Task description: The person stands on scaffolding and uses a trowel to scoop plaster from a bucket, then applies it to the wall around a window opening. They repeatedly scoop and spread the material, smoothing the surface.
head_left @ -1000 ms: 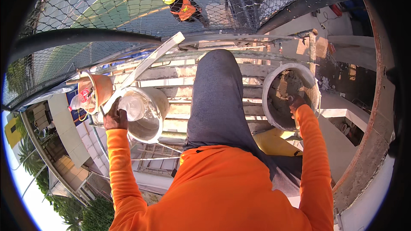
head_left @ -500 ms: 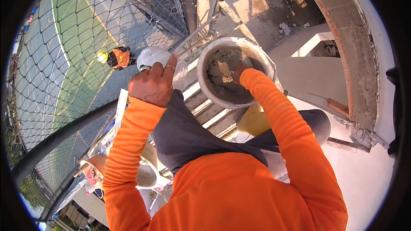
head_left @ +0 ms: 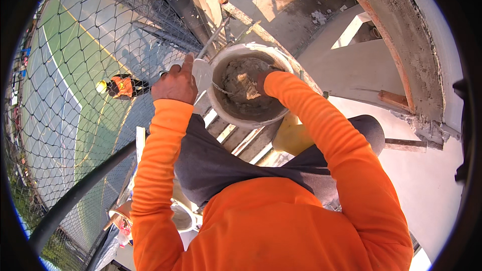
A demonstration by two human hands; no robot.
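A round, mortar-stained bucket point(head_left: 251, 49) stands before me on the slatted platform, with wet grey mortar point(head_left: 236, 69) inside. My right hand point(head_left: 263, 81) reaches into it, closed on what looks like a trowel point(head_left: 245, 86), whose blade is caked with mortar; its handle is hidden by the hand. At the bucket's left rim, my left hand point(head_left: 175, 83) grips a translucent whitish plastic container point(head_left: 203, 74), tipped toward the mortar. A thin bright streak runs from the container's side into the bucket. The left hand's index finger points forward.
Wire-mesh fence point(head_left: 108, 35) and a black rail point(head_left: 83, 195) border my left. Beyond and below, a person in an orange vest point(head_left: 123, 86) is on the court. A yellow boot point(head_left: 291, 135) is beside the bucket. A curved concrete edge point(head_left: 409, 45) rises at right; another bucket point(head_left: 183, 217) sits lower left.
The plastic container has tipped from left of the bucket toward its rim. My right hand and the trowel have shifted within the mortar. The whole view has turned slightly.
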